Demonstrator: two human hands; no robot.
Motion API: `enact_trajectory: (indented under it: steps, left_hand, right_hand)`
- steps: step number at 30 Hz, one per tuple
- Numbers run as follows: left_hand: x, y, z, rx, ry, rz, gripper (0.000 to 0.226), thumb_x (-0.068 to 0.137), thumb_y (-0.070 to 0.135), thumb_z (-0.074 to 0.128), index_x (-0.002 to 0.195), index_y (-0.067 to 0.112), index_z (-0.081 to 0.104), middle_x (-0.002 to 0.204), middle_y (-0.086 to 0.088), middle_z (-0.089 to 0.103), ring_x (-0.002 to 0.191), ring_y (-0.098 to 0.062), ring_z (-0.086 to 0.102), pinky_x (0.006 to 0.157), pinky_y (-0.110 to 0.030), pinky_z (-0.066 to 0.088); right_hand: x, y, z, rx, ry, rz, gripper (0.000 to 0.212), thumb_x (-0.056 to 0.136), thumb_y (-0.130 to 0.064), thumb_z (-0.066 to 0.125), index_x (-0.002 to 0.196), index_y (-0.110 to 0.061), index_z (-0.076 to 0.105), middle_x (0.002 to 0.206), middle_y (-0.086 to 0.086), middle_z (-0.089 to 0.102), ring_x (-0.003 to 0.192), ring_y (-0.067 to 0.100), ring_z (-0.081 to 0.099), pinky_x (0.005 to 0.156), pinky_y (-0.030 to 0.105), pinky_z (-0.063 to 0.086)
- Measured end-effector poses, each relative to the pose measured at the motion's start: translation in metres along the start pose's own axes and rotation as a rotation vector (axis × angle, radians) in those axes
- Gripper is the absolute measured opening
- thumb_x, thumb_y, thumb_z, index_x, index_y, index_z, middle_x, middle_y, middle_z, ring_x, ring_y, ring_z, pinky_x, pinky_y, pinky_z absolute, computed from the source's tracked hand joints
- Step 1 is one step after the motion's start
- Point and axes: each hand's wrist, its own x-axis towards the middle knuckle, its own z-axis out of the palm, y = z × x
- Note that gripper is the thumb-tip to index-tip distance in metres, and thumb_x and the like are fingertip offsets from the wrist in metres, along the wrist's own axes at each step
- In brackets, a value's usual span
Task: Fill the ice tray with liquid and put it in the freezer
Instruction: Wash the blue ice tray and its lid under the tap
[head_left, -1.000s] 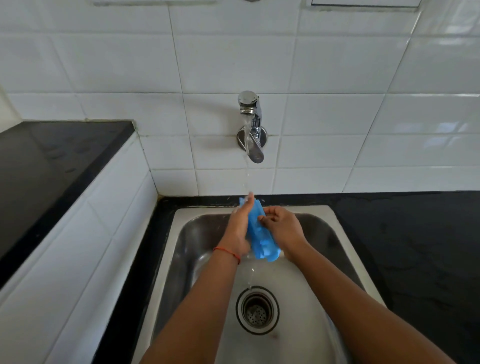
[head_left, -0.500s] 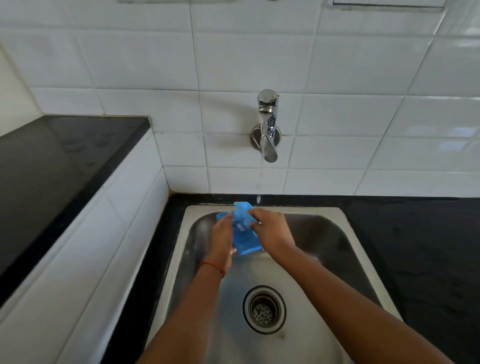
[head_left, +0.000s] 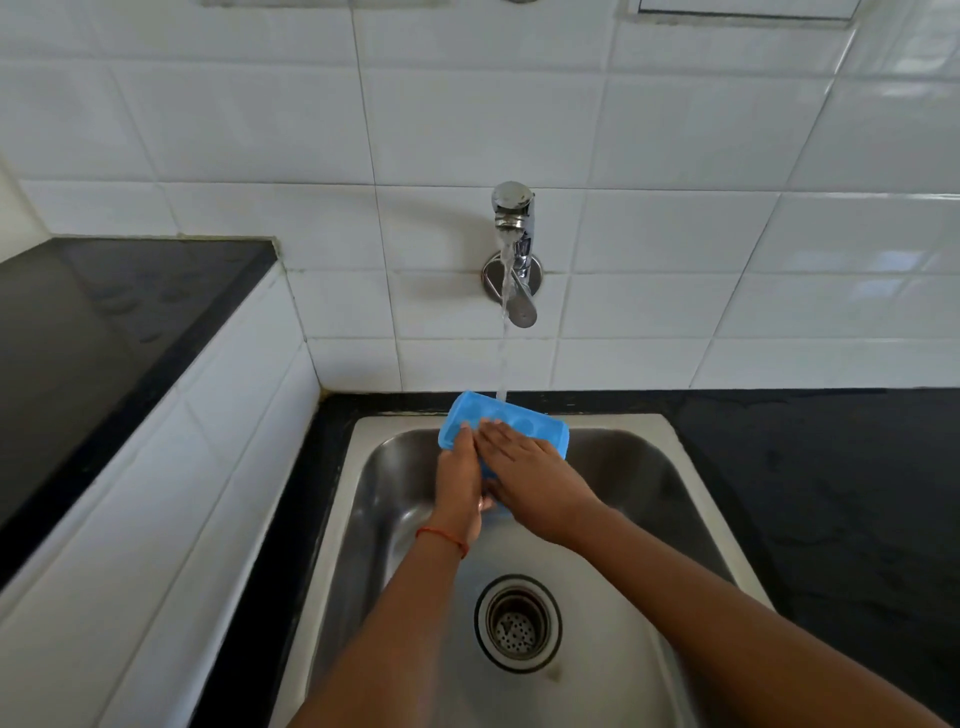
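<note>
We are holding the blue ice tray over the back of the steel sink, tilted with its far edge raised, right under the tap. The water stream is falling from the spout and landing on the tray's upper edge. Our left hand is lying along the tray's left part with its fingers straight on the blue surface; its thumb is hidden behind the tray, so we cannot tell whether it is pinching the tray. Our right hand is resting flat across the tray's near side, fingers spread and straight, pressing on it rather than curling round it. A red thread is circling our left wrist. The drain is showing below our forearms, and the black counter is running along the sink's right.
</note>
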Motion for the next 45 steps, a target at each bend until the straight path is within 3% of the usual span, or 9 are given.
enact_trajectory:
  steps: [4,7,9,14,20,31,39,43,45]
  left_hand:
    - [0.002,-0.002,-0.003,0.064,-0.005,-0.004,0.034,0.099,0.040,0.036,0.105,0.016,0.060,0.099,-0.011,0.068,0.085,-0.022,0.065,0.077,-0.038,0.052]
    - [0.003,-0.002,-0.005,0.062,-0.002,-0.053,0.040,0.098,0.041,0.039,0.113,0.011,0.060,0.109,-0.018,0.067,0.092,-0.028,0.064,0.086,-0.044,0.051]
    - [0.004,0.000,-0.004,0.035,-0.034,-0.089,0.040,0.098,0.040,0.041,0.118,0.010,0.059,0.112,-0.017,0.067,0.095,-0.029,0.064,0.089,-0.044,0.051]
    - [0.000,0.006,0.003,-0.104,-0.104,-0.076,0.038,0.098,0.041,0.041,0.124,0.015,0.052,0.115,-0.012,0.065,0.102,-0.027,0.064,0.089,-0.043,0.052]
    - [0.002,0.012,-0.016,-0.216,-0.018,-0.032,0.029,0.099,0.036,0.042,0.118,0.017,0.051,0.105,-0.008,0.064,0.095,-0.024,0.063,0.083,-0.040,0.052]
    - [-0.012,0.004,-0.029,-0.179,-0.071,-0.048,0.037,0.097,0.036,0.045,0.127,0.015,0.048,0.114,-0.011,0.062,0.100,-0.025,0.062,0.088,-0.042,0.051]
    - [-0.025,0.010,-0.033,-0.163,-0.079,-0.030,0.032,0.097,0.036,0.046,0.123,0.017,0.048,0.112,-0.010,0.062,0.100,-0.024,0.062,0.082,-0.037,0.053]
    - [-0.032,0.016,-0.033,-0.101,-0.086,0.016,0.029,0.097,0.037,0.045,0.114,0.016,0.056,0.108,-0.009,0.067,0.097,-0.024,0.065,0.082,-0.039,0.055]
    - [-0.034,0.014,-0.031,-0.042,-0.065,0.027,0.034,0.096,0.041,0.046,0.115,0.015,0.057,0.110,-0.012,0.068,0.099,-0.029,0.066,0.088,-0.046,0.054]
  right_hand:
    - [-0.004,0.004,-0.001,-0.045,-0.077,0.065,0.064,0.101,-0.034,0.031,0.151,-0.013,-0.004,0.160,0.006,-0.006,0.147,0.017,-0.008,0.118,0.044,-0.007]
    - [-0.003,0.008,-0.017,0.293,-0.164,0.071,0.051,0.099,-0.022,0.040,0.147,-0.013,0.027,0.155,0.010,0.028,0.140,0.021,0.033,0.114,0.034,0.027]
    - [0.001,0.019,-0.036,0.469,0.003,0.200,0.039,0.096,-0.014,0.042,0.135,-0.018,0.049,0.134,0.008,0.056,0.107,0.019,0.061,0.090,0.028,0.050]
    - [0.038,0.039,-0.084,0.482,0.434,0.386,0.037,0.094,-0.018,0.052,0.130,-0.010,0.049,0.127,0.011,0.057,0.113,0.025,0.056,0.098,0.035,0.045]
    - [0.073,0.028,-0.107,0.299,0.434,0.367,0.036,0.094,-0.029,0.054,0.114,0.000,0.050,0.108,0.018,0.064,0.100,0.033,0.061,0.072,0.030,0.039]
    - [0.081,0.029,-0.114,0.214,0.455,0.391,0.047,0.097,-0.043,0.041,0.088,-0.002,0.062,0.074,0.009,0.053,0.070,0.024,0.055,0.062,0.032,0.045]
    - [0.079,0.035,-0.113,1.005,0.375,0.477,0.049,0.090,-0.044,0.055,0.102,0.001,0.066,0.092,0.012,0.070,0.077,0.023,0.071,0.078,0.035,0.059]
    - [0.039,0.028,-0.072,0.757,-0.084,0.426,0.038,0.093,-0.038,0.053,0.106,-0.005,0.067,0.091,0.009,0.068,0.077,0.021,0.061,0.073,0.035,0.053]
    - [0.010,0.023,-0.040,0.913,-0.248,0.399,0.027,0.095,-0.031,0.051,0.109,-0.012,0.064,0.098,0.008,0.069,0.084,0.021,0.066,0.077,0.036,0.055]
